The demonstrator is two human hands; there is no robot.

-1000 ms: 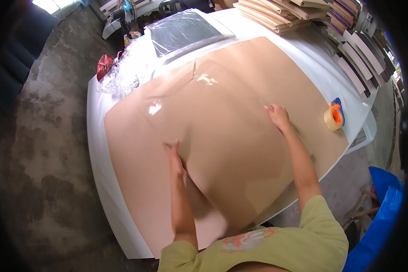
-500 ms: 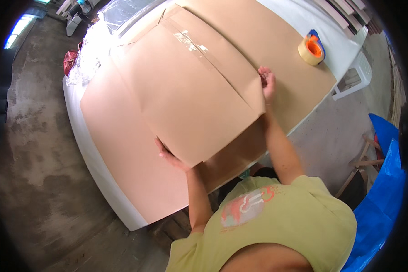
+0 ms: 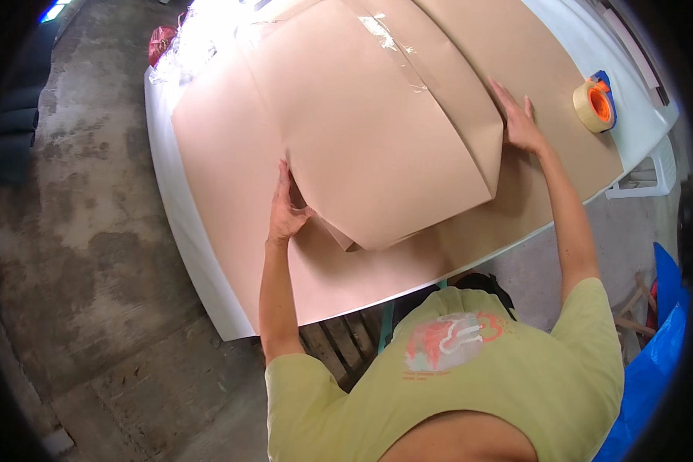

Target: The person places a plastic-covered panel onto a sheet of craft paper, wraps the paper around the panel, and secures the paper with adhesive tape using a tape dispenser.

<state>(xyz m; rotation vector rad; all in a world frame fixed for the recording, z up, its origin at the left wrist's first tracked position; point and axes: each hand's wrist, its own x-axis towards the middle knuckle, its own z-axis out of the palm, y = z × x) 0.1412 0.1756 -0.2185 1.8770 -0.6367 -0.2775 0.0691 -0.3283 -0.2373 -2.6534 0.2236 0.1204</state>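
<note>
A large folded sheet of brown kraft paper (image 3: 377,138), taped along a seam with clear tape (image 3: 389,38), lies in front of me like a wide flat bag. Along its left edge rests my left hand (image 3: 286,208), fingers stretched upward and thumb apart near the folded lower corner. My right hand (image 3: 520,123) is at the right edge, its fingers extended and spread with the thumb raised. The near end of the folded paper stands slightly off the flat brown sheet (image 3: 231,223) under it.
On the right side of the white-covered table (image 3: 179,192) sits a blue tape dispenser with a tan roll (image 3: 593,106). Crumpled clear plastic (image 3: 192,50) and a red bundle (image 3: 160,45) are at the far left. A white plastic stool (image 3: 645,177) and blue tarp (image 3: 651,377) are at right.
Both hands have shifted along the paper's sides, and their fingers are now more spread. The paper's near end has come down toward the table. The whole view has also shifted.
</note>
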